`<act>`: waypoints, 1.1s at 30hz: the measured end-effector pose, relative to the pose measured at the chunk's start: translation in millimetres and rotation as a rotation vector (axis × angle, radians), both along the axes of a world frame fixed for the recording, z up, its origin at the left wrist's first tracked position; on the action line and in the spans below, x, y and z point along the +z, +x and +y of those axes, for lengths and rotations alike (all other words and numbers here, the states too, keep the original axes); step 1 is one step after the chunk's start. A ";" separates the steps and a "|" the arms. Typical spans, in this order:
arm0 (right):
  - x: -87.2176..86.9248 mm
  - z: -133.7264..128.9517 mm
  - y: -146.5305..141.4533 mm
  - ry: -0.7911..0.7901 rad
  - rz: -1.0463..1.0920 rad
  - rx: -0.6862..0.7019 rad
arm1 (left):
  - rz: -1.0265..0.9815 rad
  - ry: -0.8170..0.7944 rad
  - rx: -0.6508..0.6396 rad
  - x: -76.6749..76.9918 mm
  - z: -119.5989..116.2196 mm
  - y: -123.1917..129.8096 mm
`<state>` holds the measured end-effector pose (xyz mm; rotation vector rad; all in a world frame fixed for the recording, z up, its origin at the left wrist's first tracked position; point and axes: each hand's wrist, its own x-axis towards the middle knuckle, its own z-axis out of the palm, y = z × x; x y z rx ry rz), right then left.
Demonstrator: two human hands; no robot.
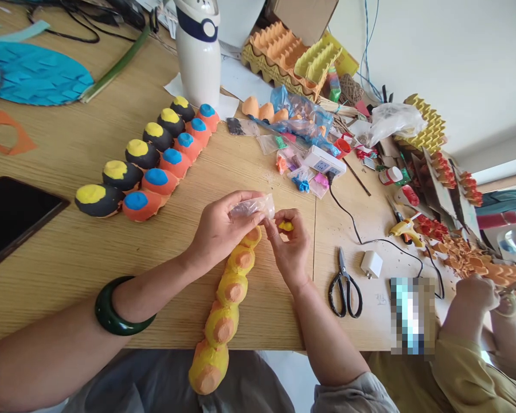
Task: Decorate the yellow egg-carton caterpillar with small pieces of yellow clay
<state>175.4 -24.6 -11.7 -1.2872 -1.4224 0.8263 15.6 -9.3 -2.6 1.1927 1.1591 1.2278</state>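
Note:
My left hand [223, 223] is closed around a small clear plastic bag [253, 207], above the far end of a painted egg-carton strip. Fingers of my right hand [291, 246] pinch at the bag's edge, while a small lump of yellow clay [286, 226] sits in their curl. Below both hands lies the yellow egg-carton strip [233, 291], its cups showing bare orange tips. Its near end reaches past the table edge over my lap. To the left stand a black egg-carton strip with yellow tops [119, 174] and an orange-red one with blue tops [163, 179].
Black-handled scissors [344, 287] and a white charger [372, 264] lie to the right. A power strip [324, 160] with its cord, a white bottle [199, 57] and stacked egg cartons [284, 57] stand further back. A co-worker's hands [477, 295] work at far right.

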 end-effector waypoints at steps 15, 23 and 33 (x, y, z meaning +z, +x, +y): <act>7.0 10.8 12.6 -0.349 0.396 0.085 | -0.107 -0.185 -0.170 5.0 12.0 -9.9; 7.3 14.8 9.3 -0.450 0.545 0.065 | -0.494 -0.294 -0.228 -0.1 14.5 -4.5; 2.9 12.8 10.7 -0.495 0.422 0.121 | -0.184 -0.180 -0.253 7.0 8.9 -6.8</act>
